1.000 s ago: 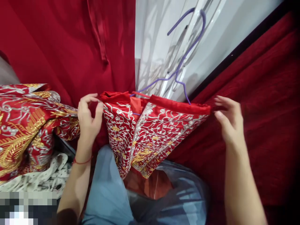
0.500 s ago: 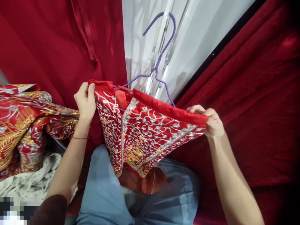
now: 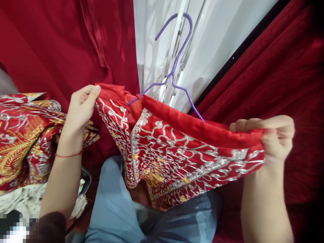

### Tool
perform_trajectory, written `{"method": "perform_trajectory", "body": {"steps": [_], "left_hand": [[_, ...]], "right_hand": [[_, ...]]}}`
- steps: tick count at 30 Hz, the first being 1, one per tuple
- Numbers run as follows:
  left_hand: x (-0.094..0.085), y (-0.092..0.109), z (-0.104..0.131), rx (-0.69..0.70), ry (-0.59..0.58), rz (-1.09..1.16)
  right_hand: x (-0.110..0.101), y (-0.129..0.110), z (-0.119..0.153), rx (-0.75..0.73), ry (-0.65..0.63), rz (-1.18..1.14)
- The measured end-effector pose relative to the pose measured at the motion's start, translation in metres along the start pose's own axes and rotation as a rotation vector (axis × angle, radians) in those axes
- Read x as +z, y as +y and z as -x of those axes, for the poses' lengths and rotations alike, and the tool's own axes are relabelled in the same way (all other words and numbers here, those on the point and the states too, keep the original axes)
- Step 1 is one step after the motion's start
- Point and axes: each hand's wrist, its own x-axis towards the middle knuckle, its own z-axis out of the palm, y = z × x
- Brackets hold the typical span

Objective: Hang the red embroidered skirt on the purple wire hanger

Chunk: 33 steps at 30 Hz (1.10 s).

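A red embroidered skirt (image 3: pixel 177 155) with silver and gold patterning is stretched out between my hands by its plain red waistband. My left hand (image 3: pixel 83 104) pinches the waistband's left end. At the right end, my right hand (image 3: pixel 275 138) is closed round the band, fingers behind and thumb in front. A purple wire hanger (image 3: pixel 174 71) stands up behind the skirt, its hook pointing up and left. Its left arm tip shows at the waistband's gap, and its right arm passes down behind the band, where the rest is hidden.
Another red and gold embroidered garment (image 3: pixel 22 135) lies at the left. White dotted fabric (image 3: pixel 25 202) lies below it. A red curtain (image 3: pixel 50 44) hangs at the back left and a dark red cloth (image 3: pixel 291 84) on the right. My blue trousered legs (image 3: pixel 113 202) are beneath the skirt.
Both hands have moved apart, the right one farther out to the right and nearer, pulling the waistband wider. The hanger's left tip now shows in front of the red cloth at the gap.
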Motion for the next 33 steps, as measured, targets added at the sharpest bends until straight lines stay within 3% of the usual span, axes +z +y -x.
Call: {"method": "perform_trajectory", "body": {"steps": [4, 11, 14, 17, 21, 24, 27, 29, 33], "left_hand": [[0.006, 0.002, 0.000, -0.122, -0.089, 0.104], [0.011, -0.027, -0.023, -0.474, -0.296, 0.247], [0.016, -0.040, -0.035, -0.513, -0.365, 0.263], [0.027, -0.047, -0.034, -0.374, -0.374, 0.287], [0.045, -0.056, -0.010, -0.124, -0.214, 0.230], [0.060, -0.064, 0.013, 0.038, -0.034, 0.057], [0.075, -0.069, 0.024, 0.076, 0.166, -0.076], [0.084, -0.069, 0.024, 0.069, 0.261, -0.091], [0.084, -0.061, 0.012, 0.066, 0.292, -0.040]], "right_hand": [[-0.019, -0.007, -0.003, 0.052, -0.019, 0.413], [-0.021, -0.014, -0.022, 0.056, -0.362, 0.647], [-0.026, 0.003, -0.018, -0.015, -0.150, 0.596], [-0.029, 0.024, -0.007, -0.066, 0.100, 0.598], [-0.025, 0.041, 0.001, -0.191, 0.178, 0.837], [-0.019, 0.045, 0.000, -0.387, 0.099, 1.022], [-0.014, 0.043, -0.002, -0.531, 0.012, 1.097], [-0.014, 0.041, -0.002, -0.548, -0.005, 1.116], [-0.022, 0.047, 0.002, -0.469, 0.011, 1.181]]}}
